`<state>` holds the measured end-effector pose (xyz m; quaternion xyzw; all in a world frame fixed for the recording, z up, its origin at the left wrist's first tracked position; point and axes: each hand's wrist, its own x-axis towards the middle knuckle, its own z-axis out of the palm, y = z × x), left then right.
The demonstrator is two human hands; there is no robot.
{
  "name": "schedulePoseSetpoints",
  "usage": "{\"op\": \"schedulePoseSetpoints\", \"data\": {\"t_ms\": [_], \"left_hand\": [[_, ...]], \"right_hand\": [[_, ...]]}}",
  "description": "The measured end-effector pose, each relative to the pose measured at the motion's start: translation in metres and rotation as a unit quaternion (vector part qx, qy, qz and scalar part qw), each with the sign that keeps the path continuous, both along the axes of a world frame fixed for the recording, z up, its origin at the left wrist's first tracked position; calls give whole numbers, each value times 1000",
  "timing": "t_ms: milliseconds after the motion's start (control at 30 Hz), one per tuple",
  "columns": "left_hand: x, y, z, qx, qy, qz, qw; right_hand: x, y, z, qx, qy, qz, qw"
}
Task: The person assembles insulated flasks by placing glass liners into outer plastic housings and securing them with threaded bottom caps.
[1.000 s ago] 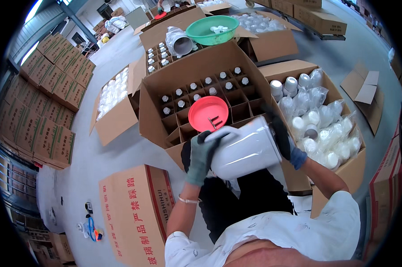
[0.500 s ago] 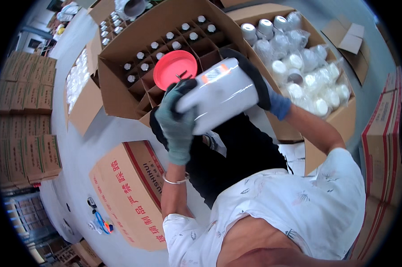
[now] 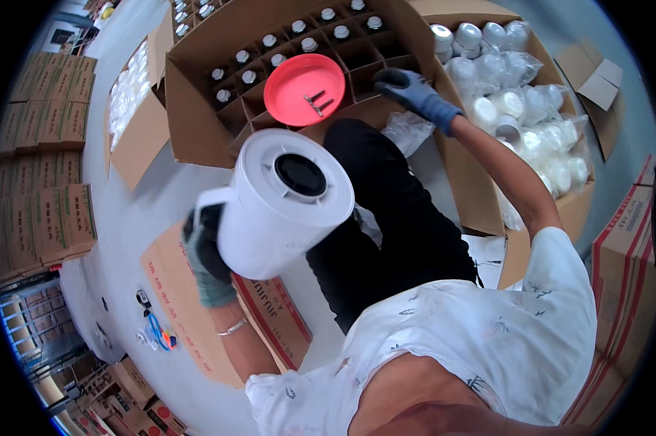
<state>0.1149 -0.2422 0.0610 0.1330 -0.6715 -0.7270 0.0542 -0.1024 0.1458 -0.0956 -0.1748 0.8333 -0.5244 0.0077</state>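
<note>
We record a smooth grey concrete floor (image 3: 117, 218) as the sole bearing surface. Directly on it stands a large open cardboard box (image 3: 197, 131) with a divider grid holding capped bottles. Just beside it, to the right, stands a second open box (image 3: 480, 196) filled with white jars in clear bags. A smaller open box (image 3: 135, 138) of white items sits to the left. A flat printed carton (image 3: 190, 312) lies nearer us. Small blue and orange tools (image 3: 157, 334) lie near it. Stacked closed cartons (image 3: 41, 182) line the left edge.
</note>
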Motion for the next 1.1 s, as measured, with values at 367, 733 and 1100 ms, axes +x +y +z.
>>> {"op": "schedulePoseSetpoints", "data": {"t_ms": [367,733,1100], "left_hand": [[62,-29,-97,-98,-90,75,988],[24,-32,-79,-183,-64,-40,980],[-25,-27,-107,225,-86,-163,957]], "right_hand": [[-95,-220,-108,428,30,129,894],[-59,-150,41,-359,-382,243,816],[48,-124,174,92,471,503,719]]}}
